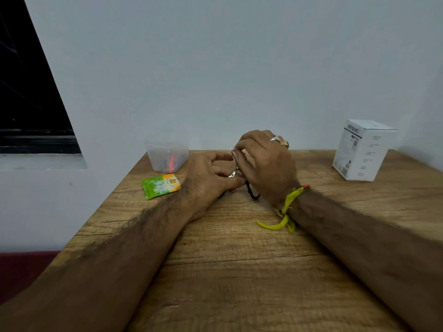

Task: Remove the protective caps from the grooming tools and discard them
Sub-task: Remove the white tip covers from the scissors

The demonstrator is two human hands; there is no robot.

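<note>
A pale blue-grey wall (pixel 215 68) runs behind the wooden table (pixel 239 271) in front of you, with a dark window (pixel 28 92) set into it at your far left. Both your forearms lie along the tabletop and your hands meet near its far edge. Between them is a small pair of metal grooming scissors (pixel 234 167), its curved silver blades pointing up and away from you and one black finger loop (pixel 253 194) showing beneath your right palm, close to the wood. Your left hand (pixel 211 174) grips the tool low down, thumb and fingers curled about the pivot. Your right hand (pixel 266 161), wearing two rings (pixel 280 141), arches over the top with its fingertips pinched at the blade tips; whether a cap sits there cannot be told, since your fingers cover the spot. A yellow thread (pixel 285 212) is tied round your right wrist, its loose ends trailing on the table. To your left stand a clear plastic container (pixel 167 150) holding a few thin items, one of them bright red-orange, and just in front of it a flat green and orange sachet (pixel 160 186). Well off to your right stands a white printed box (pixel 362 149).
</note>
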